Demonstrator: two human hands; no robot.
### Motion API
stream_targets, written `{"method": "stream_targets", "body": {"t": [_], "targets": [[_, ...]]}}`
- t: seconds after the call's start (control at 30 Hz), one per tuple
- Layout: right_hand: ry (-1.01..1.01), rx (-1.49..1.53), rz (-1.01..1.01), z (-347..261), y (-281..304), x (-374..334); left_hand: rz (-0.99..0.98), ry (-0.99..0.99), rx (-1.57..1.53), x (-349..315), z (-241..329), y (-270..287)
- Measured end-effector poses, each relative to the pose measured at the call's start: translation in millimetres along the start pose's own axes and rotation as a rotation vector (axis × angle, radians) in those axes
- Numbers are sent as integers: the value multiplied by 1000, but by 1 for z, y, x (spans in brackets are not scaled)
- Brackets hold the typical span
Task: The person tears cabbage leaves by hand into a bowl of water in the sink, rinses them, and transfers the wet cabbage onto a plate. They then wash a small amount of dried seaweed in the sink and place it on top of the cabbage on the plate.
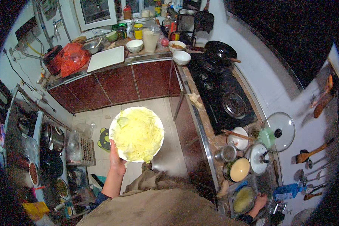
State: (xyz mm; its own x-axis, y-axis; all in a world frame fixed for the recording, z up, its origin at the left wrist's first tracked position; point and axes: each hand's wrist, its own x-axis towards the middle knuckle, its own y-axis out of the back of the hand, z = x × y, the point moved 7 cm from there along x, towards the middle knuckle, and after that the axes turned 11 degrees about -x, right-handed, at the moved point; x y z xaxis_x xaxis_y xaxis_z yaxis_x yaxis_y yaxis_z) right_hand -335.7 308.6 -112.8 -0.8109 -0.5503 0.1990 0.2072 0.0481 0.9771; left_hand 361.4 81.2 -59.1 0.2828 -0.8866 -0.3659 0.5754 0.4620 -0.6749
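Observation:
My left hand [118, 162] grips the rim of a white plate [161, 141] over the floor, with the thumb on its edge. On the plate lies a high heap of pale yellow-green shreds [137, 132], which look like shredded cabbage. At the lower right, my right hand [259, 204] is down in the metal sink [266, 180], its fingers curled at the rim of a round bowl [244, 199]. Something yellowish shows in this bowl; I cannot make out what. My right fingertips are small and partly hidden.
Right counter: a pan [219, 52], a black gas stove [214, 101], a glass lid [284, 132], a lidded pot [258, 158] and a yellow round board or lid [239, 169]. Far counter: a white cutting board [106, 59], bowls and a red bag [74, 58]. A shelf rack [52, 180] stands at left.

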Motion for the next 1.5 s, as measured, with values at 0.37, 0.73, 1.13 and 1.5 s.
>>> {"method": "stream_targets", "body": {"t": [0.37, 0.73, 1.13, 1.5], "targets": [[119, 971, 6, -237, 112, -25, -9, 121, 131, 134, 98, -21], [836, 1149, -903, -616, 145, -148, -22, 274, 310, 220, 49, -93], [374, 1485, -1228, -672, 133, -86, -189, 480, 422, 289, -38, -226], [-256, 1508, -608, -673, 121, -37, -870, 756, 364, 334, -107, -341]]}}
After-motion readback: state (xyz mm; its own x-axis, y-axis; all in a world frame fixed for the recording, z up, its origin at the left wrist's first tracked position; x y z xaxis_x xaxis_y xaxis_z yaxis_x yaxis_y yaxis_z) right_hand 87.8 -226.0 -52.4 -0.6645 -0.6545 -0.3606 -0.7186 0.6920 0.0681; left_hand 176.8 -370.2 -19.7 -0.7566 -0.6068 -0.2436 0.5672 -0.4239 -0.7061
